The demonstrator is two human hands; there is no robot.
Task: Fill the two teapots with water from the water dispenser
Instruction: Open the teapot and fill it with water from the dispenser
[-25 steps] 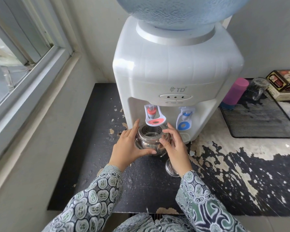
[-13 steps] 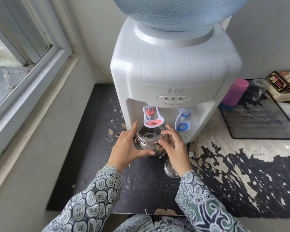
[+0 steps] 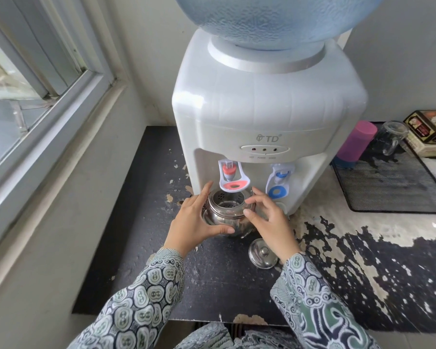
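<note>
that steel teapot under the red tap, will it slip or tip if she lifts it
The teapot looks polished and round-bellied, so probably slippery to grip. Left hand cups its side, which should steady it. Lid is off, so tilting could spill any water.

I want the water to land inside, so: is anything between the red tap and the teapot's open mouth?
Nothing visible blocks it. The teapot sits lidless below the red tap, its lid on the counter, left hand and right hand at its sides.

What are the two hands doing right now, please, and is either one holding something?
Left hand: holds the steel teapot by its side, thumb curled round the front.
Right hand: open, fingers loosely spread beside the teapot; contact cannot be told.
</note>
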